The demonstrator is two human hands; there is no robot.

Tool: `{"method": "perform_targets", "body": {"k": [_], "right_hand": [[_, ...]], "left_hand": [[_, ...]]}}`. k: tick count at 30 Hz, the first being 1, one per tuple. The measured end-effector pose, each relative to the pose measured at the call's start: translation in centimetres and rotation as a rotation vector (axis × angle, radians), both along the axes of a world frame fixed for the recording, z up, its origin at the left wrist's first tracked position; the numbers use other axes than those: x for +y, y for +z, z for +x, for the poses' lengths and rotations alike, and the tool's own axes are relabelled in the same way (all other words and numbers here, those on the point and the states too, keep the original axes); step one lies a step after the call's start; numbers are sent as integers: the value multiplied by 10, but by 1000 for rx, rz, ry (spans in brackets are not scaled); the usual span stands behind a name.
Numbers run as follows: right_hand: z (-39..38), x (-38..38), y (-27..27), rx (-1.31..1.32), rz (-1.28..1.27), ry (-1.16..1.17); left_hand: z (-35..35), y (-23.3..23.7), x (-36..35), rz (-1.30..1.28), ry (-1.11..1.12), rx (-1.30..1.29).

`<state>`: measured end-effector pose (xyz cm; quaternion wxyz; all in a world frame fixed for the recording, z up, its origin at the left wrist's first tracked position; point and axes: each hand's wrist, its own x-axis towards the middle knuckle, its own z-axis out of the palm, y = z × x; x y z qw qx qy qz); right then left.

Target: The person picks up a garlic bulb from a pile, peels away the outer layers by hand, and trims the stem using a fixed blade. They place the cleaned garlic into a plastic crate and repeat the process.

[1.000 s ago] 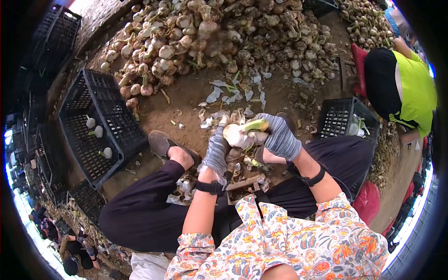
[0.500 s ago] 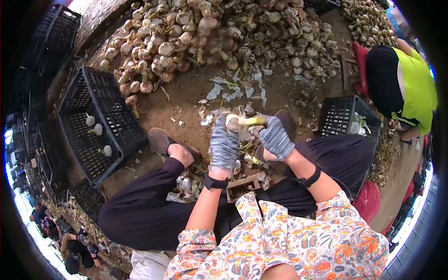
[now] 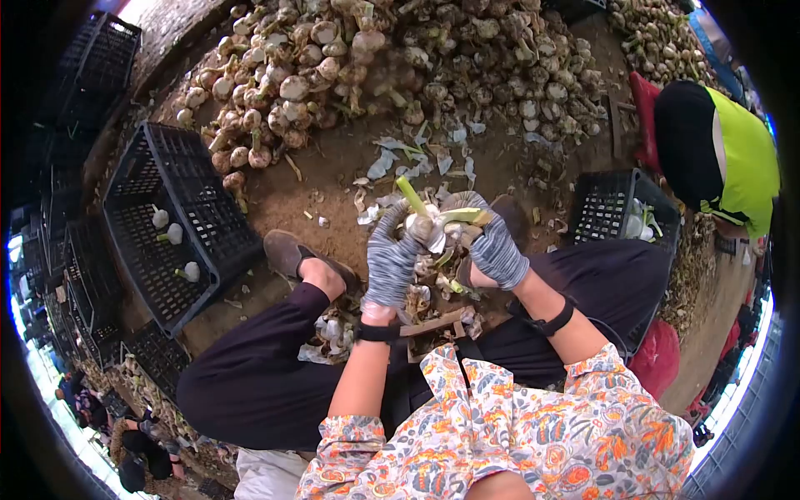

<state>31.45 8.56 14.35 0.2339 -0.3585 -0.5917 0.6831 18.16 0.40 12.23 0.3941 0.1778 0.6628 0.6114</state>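
My left hand (image 3: pixel 390 265), in a grey striped glove, is closed round a garlic bulb (image 3: pixel 423 213) whose cut green stem (image 3: pixel 409 193) points up and away from me. My right hand (image 3: pixel 498 252), gloved alike, pinches a pale green strip of outer skin (image 3: pixel 463 216) that stretches from the bulb's right side. Whether the strip is still joined to the bulb is hard to see. Below both hands, a small wooden block (image 3: pixel 435 325) lies between my legs among loose skins (image 3: pixel 333 332).
A big heap of untrimmed garlic (image 3: pixel 500 71) lies ahead. The black crate at left (image 3: pixel 179 287) holds three trimmed bulbs; another black crate (image 3: pixel 596 208) at right holds more. A person in a yellow-green top (image 3: pixel 746 158) bends at far right. Skins (image 3: pixel 417 158) litter the ground.
The stem has swung from pointing right to pointing up and away. A strip of skin now spreads from the bulb toward my right hand, which has moved slightly.
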Motion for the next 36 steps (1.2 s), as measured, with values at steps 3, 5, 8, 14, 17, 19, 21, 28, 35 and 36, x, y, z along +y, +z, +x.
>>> {"method": "perform_targets", "body": {"k": [3,5,8,14,17,19,21,28,35,36], "right_hand": [[9,19,6,232,-676,-141],[13,48,2,522,-1145,-272],[23,74,-20,343,-795,-187],[2,43,18,-194,25,54],[-6,31,27,48,-579,91],[-4,24,3,2,-225,42],[-7,19,15,-26,-232,-5],[1,25,17,-81,-191,-22],[-8,21,17,-108,53,35],[-11,23,27,-186,131,61]], "left_hand": [[-14,4,-8,134,-210,-491],[-15,30,-9,227,-239,-741],[-12,29,-6,208,-229,-788],[-7,23,2,289,-168,-473],[-9,9,-5,193,-195,-405],[-5,7,-3,298,-153,-311],[-3,15,-5,197,-150,-185],[-2,25,0,264,-15,-470],[2,18,-2,232,8,-736],[2,20,-2,236,20,-784]]}}
